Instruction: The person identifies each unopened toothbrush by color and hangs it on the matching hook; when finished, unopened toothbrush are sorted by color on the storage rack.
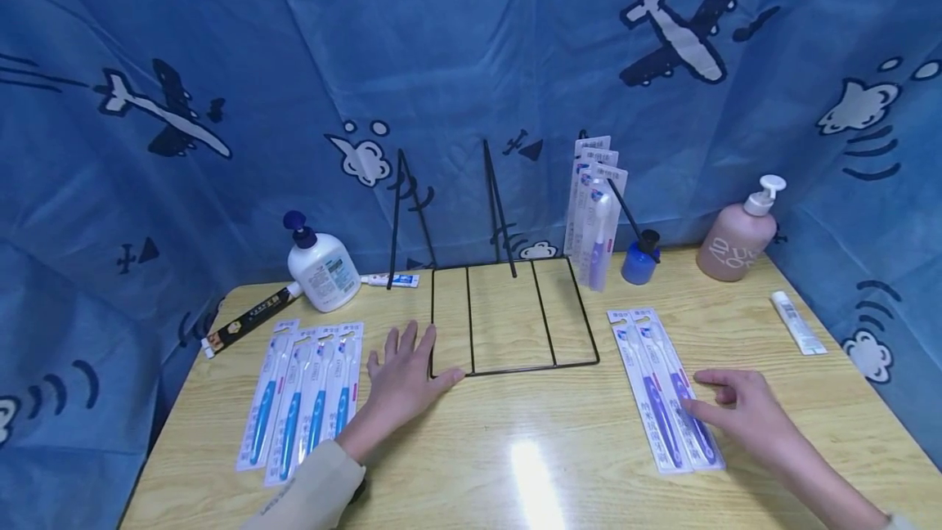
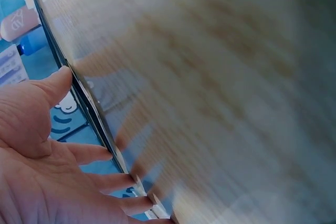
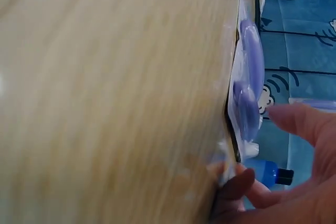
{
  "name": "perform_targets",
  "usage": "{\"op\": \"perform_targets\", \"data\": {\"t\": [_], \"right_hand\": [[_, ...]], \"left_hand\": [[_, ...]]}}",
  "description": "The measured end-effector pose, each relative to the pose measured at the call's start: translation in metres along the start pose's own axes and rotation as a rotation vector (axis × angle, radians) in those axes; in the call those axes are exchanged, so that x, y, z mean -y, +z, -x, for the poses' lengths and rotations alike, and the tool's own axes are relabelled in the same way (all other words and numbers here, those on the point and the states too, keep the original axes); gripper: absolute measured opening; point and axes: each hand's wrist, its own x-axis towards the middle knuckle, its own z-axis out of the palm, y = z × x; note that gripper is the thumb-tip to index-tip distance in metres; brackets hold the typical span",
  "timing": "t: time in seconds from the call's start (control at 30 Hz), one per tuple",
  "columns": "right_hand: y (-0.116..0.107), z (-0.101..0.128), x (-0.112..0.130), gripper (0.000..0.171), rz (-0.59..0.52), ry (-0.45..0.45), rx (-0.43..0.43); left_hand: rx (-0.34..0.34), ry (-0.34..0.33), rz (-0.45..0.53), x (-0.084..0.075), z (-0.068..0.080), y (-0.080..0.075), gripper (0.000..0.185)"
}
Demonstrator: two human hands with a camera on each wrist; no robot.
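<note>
Toothbrush packs (image 1: 666,387) under right hand (image 1: 743,411): light, flat, slick blister card; pinch edge. Fingers loosely curled, touching, nothing gripped. Left hand (image 1: 403,383) flat on surface (image 1: 559,448).

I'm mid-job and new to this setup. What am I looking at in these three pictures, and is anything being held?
No machine here: a person's two bare hands. The big picture comes from a head camera looking down at a wooden table. The two blurred ones come from cameras on each wrist. The left hand lies flat with straight fingers at the corner of a black wire rack. The right hand touches the purple toothbrush packs; its fingers curl at the pack's edge in the right wrist view, but it is not lifted. Blue toothbrush packs lie at the left, with bottles and tubes behind.
</note>
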Motion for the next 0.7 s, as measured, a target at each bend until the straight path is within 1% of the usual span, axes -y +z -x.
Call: {"op": "perform_targets", "data": {"t": [0.07,0.23,0.37,0.47,0.57,0.63,0.7], "right_hand": [[0.002,0.004,0.000,0.062,0.056,-0.010,-0.004],[0.003,0.013,0.002,0.053,0.144,0.030,-0.002],[-0.003,0.017,0.002,0.052,0.160,0.113,0.032],[-0.010,0.019,0.000,0.056,0.151,0.175,0.069],[-0.017,0.021,-0.007,0.062,0.129,0.192,0.122],[-0.022,0.022,-0.012,0.070,0.082,0.183,0.181],[-0.028,0.023,-0.017,0.082,0.012,0.185,0.246]], "left_hand": [[0.001,0.001,-0.001,0.000,0.000,0.000,0.087],[0.001,0.008,-0.004,0.000,-0.001,0.000,0.087],[0.006,0.007,0.002,0.000,-0.002,0.000,0.087],[0.009,0.004,0.005,0.000,-0.001,0.000,0.087],[0.014,0.001,0.006,0.000,-0.001,0.000,0.088],[0.016,-0.002,0.007,0.000,0.000,0.001,0.088],[0.017,-0.004,0.008,0.001,-0.001,0.002,0.088]]}}
